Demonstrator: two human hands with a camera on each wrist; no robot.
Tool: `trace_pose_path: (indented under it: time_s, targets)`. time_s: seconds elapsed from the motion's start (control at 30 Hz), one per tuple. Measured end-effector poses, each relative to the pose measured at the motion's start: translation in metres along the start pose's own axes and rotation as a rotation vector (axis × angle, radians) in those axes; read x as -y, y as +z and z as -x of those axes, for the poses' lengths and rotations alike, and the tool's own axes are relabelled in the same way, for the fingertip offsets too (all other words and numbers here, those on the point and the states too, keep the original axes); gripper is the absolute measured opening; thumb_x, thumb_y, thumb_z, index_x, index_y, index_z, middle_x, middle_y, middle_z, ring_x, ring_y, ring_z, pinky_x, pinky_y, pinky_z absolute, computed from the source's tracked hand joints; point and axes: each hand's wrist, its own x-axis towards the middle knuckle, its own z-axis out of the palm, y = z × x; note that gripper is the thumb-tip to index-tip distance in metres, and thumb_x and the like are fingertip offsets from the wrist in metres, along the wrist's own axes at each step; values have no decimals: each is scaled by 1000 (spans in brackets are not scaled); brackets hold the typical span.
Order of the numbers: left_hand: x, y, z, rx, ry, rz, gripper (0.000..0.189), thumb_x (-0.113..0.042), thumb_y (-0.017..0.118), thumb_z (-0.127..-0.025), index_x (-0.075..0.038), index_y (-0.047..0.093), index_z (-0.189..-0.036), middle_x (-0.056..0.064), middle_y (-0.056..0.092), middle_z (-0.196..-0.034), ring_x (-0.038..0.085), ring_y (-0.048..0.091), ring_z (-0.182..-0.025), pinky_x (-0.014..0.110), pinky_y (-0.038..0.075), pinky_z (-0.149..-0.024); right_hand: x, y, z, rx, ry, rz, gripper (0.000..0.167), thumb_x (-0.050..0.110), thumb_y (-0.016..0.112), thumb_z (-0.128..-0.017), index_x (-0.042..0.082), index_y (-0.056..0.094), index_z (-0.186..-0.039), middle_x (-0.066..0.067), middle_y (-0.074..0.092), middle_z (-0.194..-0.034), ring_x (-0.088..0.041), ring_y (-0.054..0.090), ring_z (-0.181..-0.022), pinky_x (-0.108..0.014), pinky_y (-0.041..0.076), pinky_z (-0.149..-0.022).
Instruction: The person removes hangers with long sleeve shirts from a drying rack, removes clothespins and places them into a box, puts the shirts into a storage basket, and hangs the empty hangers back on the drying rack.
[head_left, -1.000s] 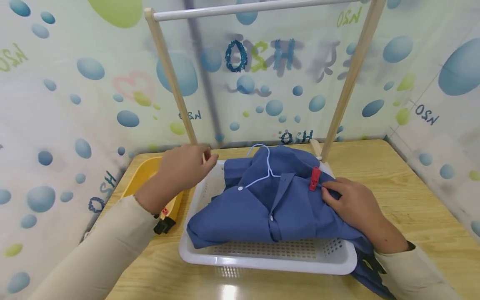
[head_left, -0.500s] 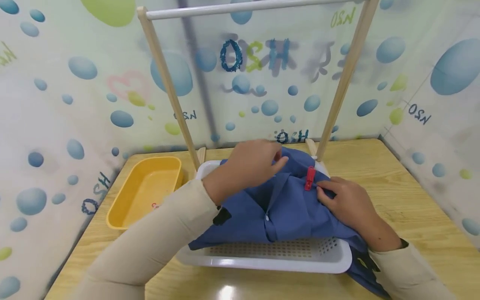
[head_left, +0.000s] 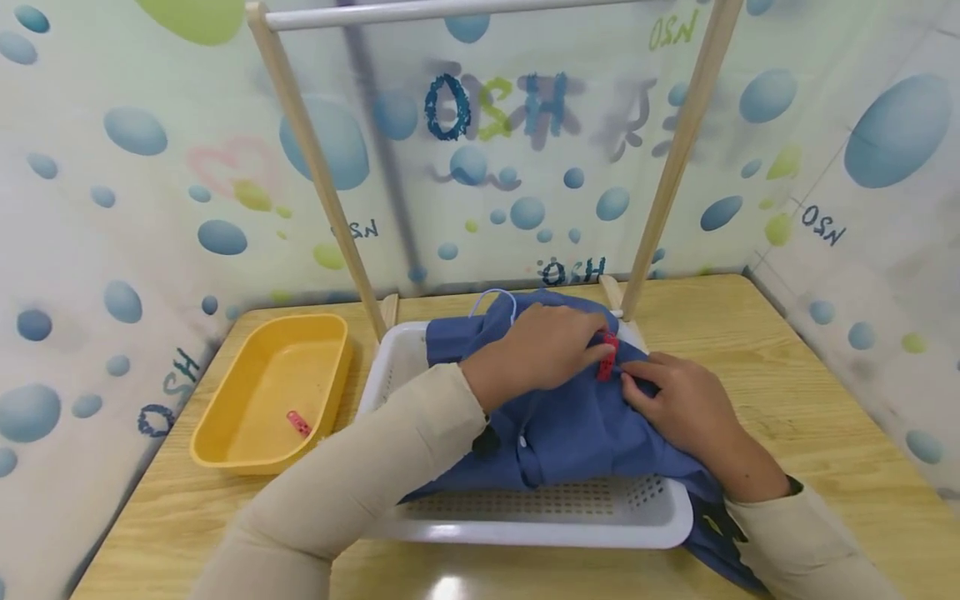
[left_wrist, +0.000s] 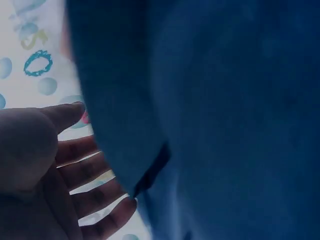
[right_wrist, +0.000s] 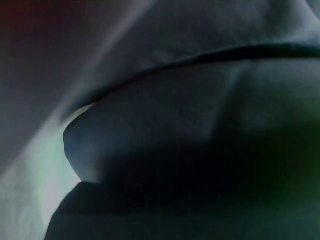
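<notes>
A blue shirt (head_left: 570,454) lies bunched over a white perforated basket (head_left: 540,533), its sleeve hanging past the right side. A pale hanger hook (head_left: 492,292) rises from the cloth at the back. My left hand (head_left: 551,346) reaches across the shirt and pinches a red clothespin (head_left: 607,360) between thumb and fingers at the shirt's right side. Close beside it, my right hand (head_left: 686,408) pinches a fold of the shirt with thumb and forefinger. In the left wrist view shirt cloth (left_wrist: 210,120) covers most of the picture; dark cloth (right_wrist: 150,135) fills the right wrist view.
At left on the wooden table (head_left: 757,367) stands a yellow tray (head_left: 213,417) with another red clothespin (head_left: 298,422) inside. Behind the basket rises a rack with wooden posts (head_left: 318,167) and a white top bar (head_left: 435,10). Patterned sheeting (head_left: 525,167) closes off the back and sides.
My left hand has moved right from above the yellow tray, over the shirt, to the red clothespin. The right hand keeps its pinch on the cloth.
</notes>
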Motion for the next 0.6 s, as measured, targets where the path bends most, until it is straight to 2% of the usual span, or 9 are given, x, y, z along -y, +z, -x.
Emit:
trace_pose_path:
  time_s: [0.13, 0.23, 0.33, 0.43, 0.53, 0.6]
  targets:
    - [0, 8, -4, 22, -31, 12, 54, -54, 38, -104, -23, 46, -147, -5, 69, -120, 15, 66, -113, 43, 49, -100, 1, 0, -1, -19, -16, 3, 14, 14, 72, -86, 8, 79, -97, -2, 60, -70, -9, 46, -56, -29, 39, -52]
    - [0, 14, -7, 39, -32, 16, 61, -58, 34, -104, -24, 37, -154, -3, 68, -128, 18, 63, -121, 47, 47, -104, 1, -1, -1, -10, -11, 9, 13, 15, 72, -87, 9, 79, -96, 0, 56, -67, -9, 44, -54, -28, 38, -51]
    - [-1, 19, -8, 43, -18, 7, 61, -59, 32, -104, -23, 39, -153, -2, 69, -127, 18, 64, -121, 47, 47, -104, 1, -1, 0, 22, 11, 15, 14, 16, 71, -88, 10, 78, -98, 1, 53, -65, -9, 42, -54, -27, 35, -52]
    - [0, 22, -7, 16, -4, 2, 58, -58, 31, -104, -22, 46, -147, -4, 73, -113, 16, 68, -110, 44, 51, -98, 2, -1, 1, 43, 29, 16, 16, 16, 71, -88, 9, 78, -101, 0, 54, -66, -9, 42, -55, -26, 35, -52]
    - [0, 24, -6, -21, 13, 12, 52, -56, 31, -105, -21, 53, -136, -6, 69, -86, 12, 68, -85, 36, 55, -80, 3, 0, 1, 43, 32, 16, 17, 17, 71, -88, 8, 79, -102, -1, 59, -70, -9, 45, -56, -26, 36, -53]
    - [1, 25, -6, -40, 23, 22, 48, -54, 31, -105, -20, 55, -130, -6, 62, -74, 9, 63, -71, 32, 52, -68, 2, 0, 1, 31, 24, 19, 17, 16, 72, -88, 8, 79, -100, -2, 61, -71, -8, 46, -56, -26, 38, -52]
